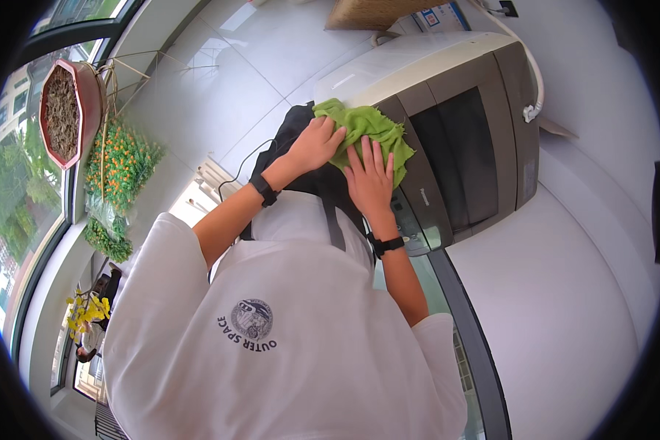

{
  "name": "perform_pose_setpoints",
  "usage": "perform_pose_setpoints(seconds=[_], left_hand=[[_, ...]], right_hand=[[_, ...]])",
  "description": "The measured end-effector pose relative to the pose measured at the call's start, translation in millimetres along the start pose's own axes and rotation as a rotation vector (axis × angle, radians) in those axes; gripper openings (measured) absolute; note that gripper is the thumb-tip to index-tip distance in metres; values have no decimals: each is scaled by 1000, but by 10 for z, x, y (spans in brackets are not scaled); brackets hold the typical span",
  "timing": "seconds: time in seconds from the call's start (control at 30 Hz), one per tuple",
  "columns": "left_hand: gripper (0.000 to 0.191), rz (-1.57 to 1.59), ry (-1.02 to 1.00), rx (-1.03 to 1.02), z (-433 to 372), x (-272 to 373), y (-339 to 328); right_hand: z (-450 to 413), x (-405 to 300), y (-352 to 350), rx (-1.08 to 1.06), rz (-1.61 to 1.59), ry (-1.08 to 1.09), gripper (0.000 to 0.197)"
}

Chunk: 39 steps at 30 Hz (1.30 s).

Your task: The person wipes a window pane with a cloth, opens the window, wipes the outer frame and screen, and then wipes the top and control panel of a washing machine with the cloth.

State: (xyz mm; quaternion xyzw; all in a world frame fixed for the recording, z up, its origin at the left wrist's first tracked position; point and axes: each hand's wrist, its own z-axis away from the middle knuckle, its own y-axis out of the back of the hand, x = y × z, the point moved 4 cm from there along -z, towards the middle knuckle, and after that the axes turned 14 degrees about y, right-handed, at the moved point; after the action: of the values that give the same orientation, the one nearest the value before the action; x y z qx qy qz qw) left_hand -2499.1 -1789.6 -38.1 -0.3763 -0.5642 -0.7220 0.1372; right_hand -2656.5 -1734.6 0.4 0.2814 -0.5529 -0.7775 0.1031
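A crumpled green cloth point(371, 129) lies against the front edge of a Pansonic-type top-loading washing machine point(429, 93), whose lid has a dark window. My left hand point(316, 144) rests on the cloth's left part, fingers curled onto the fabric. On the cloth's lower part lies my right hand point(371, 181), flat with fingers spread. Whether either hand grips a fold cannot be told. Beside my right wrist is the machine's control panel point(410, 225). Both wrists wear black bands.
A potted planter point(91, 110) and orange-flowered plants point(122, 165) stand left by the window. Behind the machine are a cardboard box point(357, 14) and a pale hose point(533, 71). A white slatted item point(203, 190) and a thin black cable are near my left arm. Another person is at far left.
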Motion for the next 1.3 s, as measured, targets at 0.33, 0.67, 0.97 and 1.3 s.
perform_pose_setpoints(seconds=[0.33, 0.67, 0.97, 1.3], left_hand=[[65, 866, 667, -494, -999, -474, -432], [44, 284, 137, 130, -158, -258, -393], [74, -299, -49, 64, -39, 1030, -479], [68, -325, -465, -163, 419, 1627, -1188]], right_hand=[[-932, 159, 406, 213, 139, -125, 55], [-103, -107, -88, 30, 85, -25, 56], [1235, 137, -324, 234, 172, -315, 55], [2286, 106, -831, 447, 117, -659, 53]])
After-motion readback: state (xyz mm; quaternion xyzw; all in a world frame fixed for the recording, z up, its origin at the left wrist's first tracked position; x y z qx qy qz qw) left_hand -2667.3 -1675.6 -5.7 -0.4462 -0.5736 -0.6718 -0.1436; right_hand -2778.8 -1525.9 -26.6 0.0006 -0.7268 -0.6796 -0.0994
